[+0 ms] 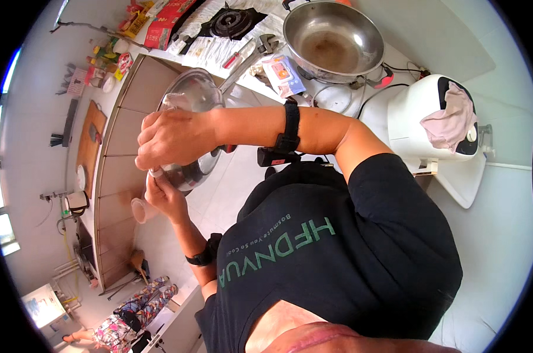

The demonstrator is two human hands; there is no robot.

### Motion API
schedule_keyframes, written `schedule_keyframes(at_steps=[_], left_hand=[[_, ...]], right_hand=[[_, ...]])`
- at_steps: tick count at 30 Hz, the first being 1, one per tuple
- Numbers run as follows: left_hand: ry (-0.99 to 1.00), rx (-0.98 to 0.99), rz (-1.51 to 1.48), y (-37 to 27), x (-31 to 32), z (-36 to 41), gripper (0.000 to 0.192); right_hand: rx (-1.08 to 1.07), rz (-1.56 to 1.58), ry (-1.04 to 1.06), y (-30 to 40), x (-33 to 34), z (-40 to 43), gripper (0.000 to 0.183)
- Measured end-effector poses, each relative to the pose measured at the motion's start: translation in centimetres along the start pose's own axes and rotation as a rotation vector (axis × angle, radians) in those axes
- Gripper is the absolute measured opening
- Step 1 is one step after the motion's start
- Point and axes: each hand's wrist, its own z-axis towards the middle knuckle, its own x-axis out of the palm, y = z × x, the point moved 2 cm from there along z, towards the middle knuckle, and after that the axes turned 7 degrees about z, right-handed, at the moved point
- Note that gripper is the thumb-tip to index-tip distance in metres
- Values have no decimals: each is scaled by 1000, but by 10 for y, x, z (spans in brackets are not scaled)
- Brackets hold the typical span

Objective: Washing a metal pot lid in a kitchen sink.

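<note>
A round pan lid [198, 90], glassy with a shiny metal rim, is over the floor in front of me. My right hand [178, 137] crosses it with curled fingers, hiding its middle. My left hand [166, 194] is just below, fingers pinched at the lid's near-left edge. The hands nearly touch around a small whitish piece [155, 172], too covered to identify. A black and red part [229, 148] shows beside my right wrist. Something pale and crumpled [176, 100] shows over the lid beyond my right knuckles. A translucent cup-like thing [142, 210] is beside my left hand.
On the counter are a steel wok [332, 44], an adjustable wrench [253, 57], a red-handled screwdriver [238, 54], a wipes packet [284, 76] and a gas burner [232, 22]. Right stands a white appliance [412, 119] under a pink cloth [449, 117]. Another person [116, 326] is lower left.
</note>
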Motion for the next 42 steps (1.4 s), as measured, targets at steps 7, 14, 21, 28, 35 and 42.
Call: schedule_keyframes(at_steps=[7,14,21,28,35,42], left_hand=[[-56,-181,-546,38,-29,-8,35],[42,-356,-754,51,-9,-7,36],[143,-180,-258,-3,5,22,28],[159,1,-124,-14,21,13,27],[119,-47,-183,-23,-4,13,23],[137,34,-136,-13,-11,4,26]], right_hand=[[334,98,-422,-100,-62,-96,26],[777,553,-589,-100,-73,-118,23],[707,99,8,-51,-83,-38,9],[-191,-175,100,3,-24,-3,19],[174,52,-181,-44,-68,-27,8],[-149,-45,13,-18,-40,-9,10]])
